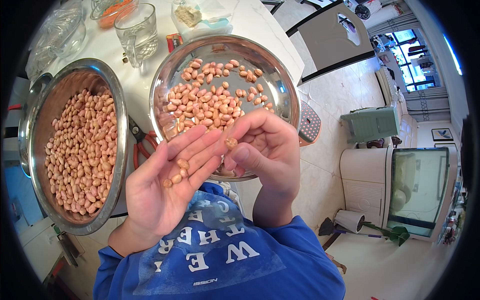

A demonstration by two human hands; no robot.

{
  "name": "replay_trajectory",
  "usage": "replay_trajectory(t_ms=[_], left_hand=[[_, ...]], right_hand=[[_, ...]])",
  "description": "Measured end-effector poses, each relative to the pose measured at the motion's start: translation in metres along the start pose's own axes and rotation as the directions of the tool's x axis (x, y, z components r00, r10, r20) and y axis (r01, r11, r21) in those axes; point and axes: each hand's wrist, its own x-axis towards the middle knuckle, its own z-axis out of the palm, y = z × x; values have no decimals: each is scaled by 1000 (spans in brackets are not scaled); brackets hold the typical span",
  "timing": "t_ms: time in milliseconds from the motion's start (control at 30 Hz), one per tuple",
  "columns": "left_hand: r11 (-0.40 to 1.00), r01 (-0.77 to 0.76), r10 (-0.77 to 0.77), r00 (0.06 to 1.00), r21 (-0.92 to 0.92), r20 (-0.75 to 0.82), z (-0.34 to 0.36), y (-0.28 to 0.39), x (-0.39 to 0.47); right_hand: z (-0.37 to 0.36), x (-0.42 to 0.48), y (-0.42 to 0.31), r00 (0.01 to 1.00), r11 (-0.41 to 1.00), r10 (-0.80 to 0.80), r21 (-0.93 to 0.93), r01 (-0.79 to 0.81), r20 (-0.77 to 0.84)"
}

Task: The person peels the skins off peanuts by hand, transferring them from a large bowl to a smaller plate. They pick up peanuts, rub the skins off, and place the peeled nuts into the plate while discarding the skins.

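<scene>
My left hand (pixel 165 180) is palm up, with three shelled peanuts (pixel 182 163) resting on it. Between thumb and forefinger, my right hand (pixel 268 150) pinches a single peanut (pixel 231 143) beside the left fingertips. Both hands are over the near rim of a wide, shallow stainless steel basin (pixel 279 84). Many pinkish peanuts (pixel 206 105) are spread inside it, mostly on its left and middle. At left, a deeper metal bowl (pixel 122 112) holds a large heap of peanuts (pixel 84 150). Red-handled scissors (pixel 141 144) lie between the two vessels, partly hidden by my left hand.
Behind the basin, a glass mug (pixel 137 35) with clear liquid stands on the white marbled table (pixel 258 22). A glass bowl of orange shreds (pixel 112 11) and a plastic bag (pixel 56 33) are at far left. A stool (pixel 310 122) stands right of the table.
</scene>
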Motion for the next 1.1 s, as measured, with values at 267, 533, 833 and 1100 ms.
replay_trajectory(t_ms=[267,533,833,1100], left_hand=[[1000,5,-5,1000,14,-9,-1,1,-1],[1000,7,-7,1000,12,-20,-1,1,0],[1000,-1,1,1000,8,-27,-1,0,0],[1000,8,-8,1000,-17,-4,0,0,0]], right_hand=[[6,-1,-1,998,996,-2,-86,-4,-71],[5,-3,-3,999,999,22,-35,-24,-34],[4,0,-1,998,1000,-12,-24,11,-56],[2,1,3,992,992,-129,1,129,-10]])
